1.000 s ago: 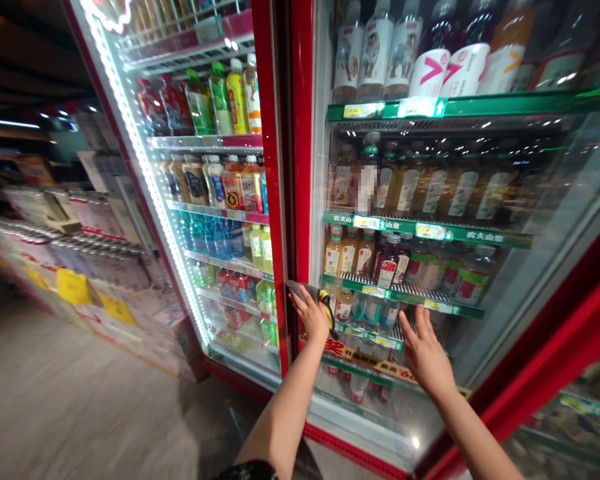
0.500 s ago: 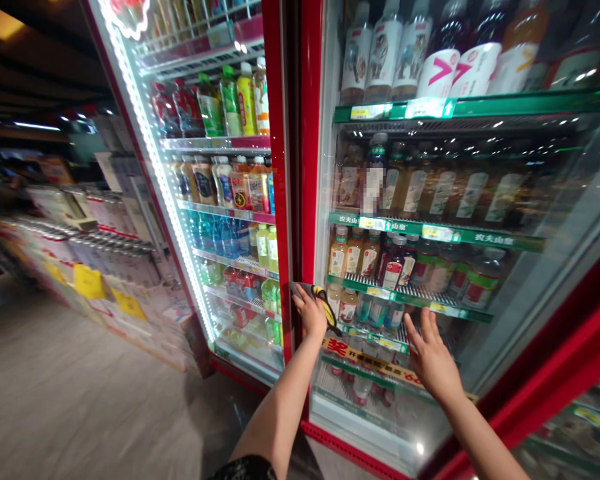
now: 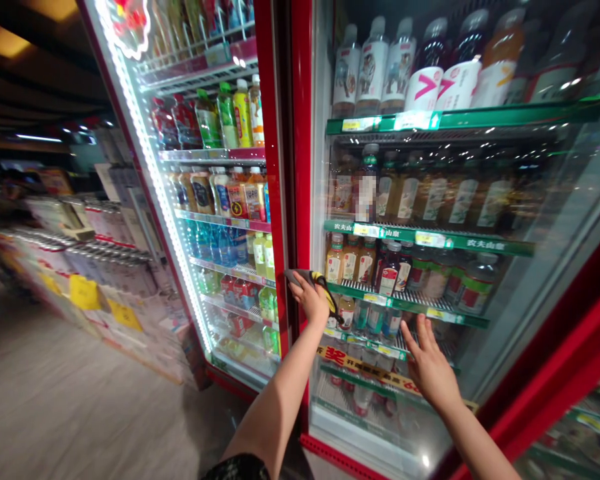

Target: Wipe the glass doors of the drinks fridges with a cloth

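Note:
My left hand (image 3: 311, 301) presses a grey and yellow cloth (image 3: 322, 283) with black edging against the red door frame (image 3: 304, 167) of a drinks fridge. Its fingers lie over the cloth, and part of the cloth hangs past the hand on the right. My right hand (image 3: 434, 368) is at the glass door (image 3: 380, 417) with its fingers spread and nothing in it; whether it touches the glass I cannot tell. Behind the glass, above the right hand, small bottles (image 3: 389, 270) stand on a green-edged shelf (image 3: 410, 303).
A second lit fridge (image 3: 225, 263) with rows of drinks stands on the left. Large bottles (image 3: 425, 73) fill the top right shelf. Another red frame (image 3: 555, 347) slants along the right. Stacked boxes (image 3: 105, 267) with yellow signs line the far left, beside the grey floor (image 3: 105, 400).
My left hand and the cloth have shifted slightly up along the frame. The right hand stays nearly in place, fingers still spread. The view has tilted up a little.

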{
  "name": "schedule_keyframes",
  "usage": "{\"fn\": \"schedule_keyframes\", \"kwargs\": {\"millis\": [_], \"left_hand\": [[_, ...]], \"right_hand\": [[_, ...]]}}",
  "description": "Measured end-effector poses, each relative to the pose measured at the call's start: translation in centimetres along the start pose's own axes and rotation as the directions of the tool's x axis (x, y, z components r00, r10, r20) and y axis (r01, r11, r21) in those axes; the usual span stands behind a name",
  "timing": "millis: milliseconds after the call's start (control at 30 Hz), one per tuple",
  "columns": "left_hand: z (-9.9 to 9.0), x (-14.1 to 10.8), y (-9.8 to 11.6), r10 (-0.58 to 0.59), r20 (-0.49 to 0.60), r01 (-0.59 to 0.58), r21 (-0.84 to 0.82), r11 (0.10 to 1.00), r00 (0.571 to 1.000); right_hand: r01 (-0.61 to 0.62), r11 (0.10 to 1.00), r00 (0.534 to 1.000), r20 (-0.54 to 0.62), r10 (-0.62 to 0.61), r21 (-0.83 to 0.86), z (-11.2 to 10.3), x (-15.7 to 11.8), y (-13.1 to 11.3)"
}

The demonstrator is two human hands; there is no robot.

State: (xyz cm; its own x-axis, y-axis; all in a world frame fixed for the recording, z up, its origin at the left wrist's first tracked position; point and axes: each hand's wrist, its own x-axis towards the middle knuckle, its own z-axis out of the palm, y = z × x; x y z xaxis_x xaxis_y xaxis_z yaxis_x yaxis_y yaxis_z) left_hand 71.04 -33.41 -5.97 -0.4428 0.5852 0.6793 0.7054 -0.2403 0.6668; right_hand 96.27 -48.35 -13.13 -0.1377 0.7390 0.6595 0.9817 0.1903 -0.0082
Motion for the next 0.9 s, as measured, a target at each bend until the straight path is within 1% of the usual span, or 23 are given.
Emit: {"fn": "schedule_keyframes", "kwargs": {"millis": [67, 100, 167, 200, 267, 300, 333, 367, 400, 433, 467, 500, 533, 567, 600, 633, 667, 700, 767, 800, 833, 867, 900], "left_hand": [[0.3, 1.1, 2.1, 0.033, -0.016, -0.033, 0.002, 0.999, 0.999], [0.4, 1.4, 3.1, 0.081, -0.017, -0.081, 0.018, 0.997, 0.997], [0.4, 1.2, 4.4, 0.227, 0.012, -0.228, 0.078, 0.971, 0.974], [0.3, 0.7, 4.4, 0.318, 0.056, -0.323, 0.108, 0.940, 0.946], [-0.2, -0.7, 2.9, 0.486, 0.192, -0.513, 0.124, 0.850, 0.852], [-0.5, -1.3, 1.8, 0.563, 0.275, -0.605, 0.101, 0.790, 0.780], [-0.9, -1.8, 0.6, 0.606, 0.333, -0.662, 0.079, 0.746, 0.722], [-1.2, -2.1, -0.4, 0.601, 0.338, -0.659, 0.084, 0.747, 0.724], [-1.3, -2.1, -0.9, 0.577, 0.321, -0.633, 0.105, 0.767, 0.751], [-1.4, -1.8, -0.9, 0.528, 0.274, -0.575, 0.134, 0.807, 0.804], [-1.2, -1.4, -0.3, 0.464, 0.209, -0.499, 0.159, 0.852, 0.861], [-1.0, -1.0, 0.8, 0.402, 0.142, -0.423, 0.169, 0.890, 0.904], [-0.6, -0.6, 2.2, 0.350, 0.082, -0.359, 0.163, 0.919, 0.933], [-0.2, -0.5, 3.7, 0.323, 0.043, -0.325, 0.145, 0.934, 0.946], [0.2, -0.5, 5.2, 0.325, 0.027, -0.325, 0.128, 0.937, 0.945], [0.6, -0.9, 6.3, 0.357, 0.032, -0.358, 0.115, 0.927, 0.934], [0.9, -1.4, 6.9, 0.416, 0.059, -0.420, 0.105, 0.901, 0.908], [1.0, -2.0, 7.0, 0.493, 0.103, -0.502, 0.095, 0.860, 0.864], [0.9, -3.0, 5.9, 0.649, 0.211, -0.672, 0.059, 0.738, 0.731], [0.6, -3.1, 4.9, 0.698, 0.254, -0.728, 0.040, 0.685, 0.670], [0.2, -3.0, 4.0, 0.715, 0.277, -0.751, 0.034, 0.660, 0.642], [-0.1, -2.6, 3.3, 0.698, 0.269, -0.734, 0.052, 0.677, 0.664], [-0.5, -1.9, 3.0, 0.652, 0.237, -0.684, 0.083, 0.725, 0.720]], "right_hand": [[-0.007, 1.000, 1.000, -0.008, 0.007, 0.000, 0.1, 0.1, -0.1], [-0.011, 1.000, 1.000, -0.012, 0.011, -0.001, 0.1, 0.1, -0.2], [-0.019, 1.000, 1.000, -0.018, 0.019, -0.004, 0.2, 0.2, -0.3], [-0.020, 1.000, 1.000, -0.019, 0.020, -0.006, 0.1, 0.2, -0.4], [-0.018, 1.000, 1.000, -0.017, 0.018, -0.007, 0.0, 0.2, -0.3], [-0.014, 1.000, 1.000, -0.016, 0.014, -0.007, 0.0, 0.2, -0.2], [-0.010, 1.000, 1.000, -0.016, 0.010, -0.006, 0.0, 0.2, -0.2], [-0.009, 1.000, 1.000, -0.016, 0.009, -0.007, 0.0, 0.2, -0.1], [-0.010, 1.000, 1.000, -0.015, 0.010, -0.007, 0.1, 0.2, 0.0], [-0.011, 1.000, 1.000, -0.013, 0.011, -0.009, 0.2, 0.2, 0.1], [-0.010, 1.000, 1.000, -0.012, 0.010, -0.012, 0.4, 0.2, 0.1], [-0.011, 1.000, 1.000, -0.013, 0.011, -0.016, 0.5, 0.3, 0.2], [-0.014, 1.000, 1.000, -0.014, 0.014, -0.023, 0.7, 0.3, 0.2], [-0.017, 0.999, 1.000, -0.018, 0.016, -0.030, 0.8, 0.3, 0.1], [-0.019, 0.999, 1.000, -0.022, 0.019, -0.038, 0.9, 0.4, 0.1], [-0.023, 0.999, 0.999, -0.028, 0.022, -0.045, 0.9, 0.4, 0.0], [-0.026, 0.998, 0.999, -0.032, 0.024, -0.049, 0.9, 0.5, 0.0], [-0.025, 0.998, 0.999, -0.035, 0.024, -0.050, 0.8, 0.5, 0.0], [-0.025, 0.999, 0.999, -0.037, 0.023, -0.042, 0.6, 0.6, 0.0], [-0.025, 0.999, 0.999, -0.038, 0.024, -0.032, 0.5, 0.6, 0.1], [-0.025, 1.000, 0.999, -0.039, 0.024, -0.019, 0.5, 0.7, 0.1], [-0.022, 1.000, 0.999, -0.040, 0.022, -0.004, 0.5, 0.7, 0.2], [-0.019, 1.000, 0.999, -0.042, 0.019, 0.013, 0.6, 0.7, 0.2]]}}
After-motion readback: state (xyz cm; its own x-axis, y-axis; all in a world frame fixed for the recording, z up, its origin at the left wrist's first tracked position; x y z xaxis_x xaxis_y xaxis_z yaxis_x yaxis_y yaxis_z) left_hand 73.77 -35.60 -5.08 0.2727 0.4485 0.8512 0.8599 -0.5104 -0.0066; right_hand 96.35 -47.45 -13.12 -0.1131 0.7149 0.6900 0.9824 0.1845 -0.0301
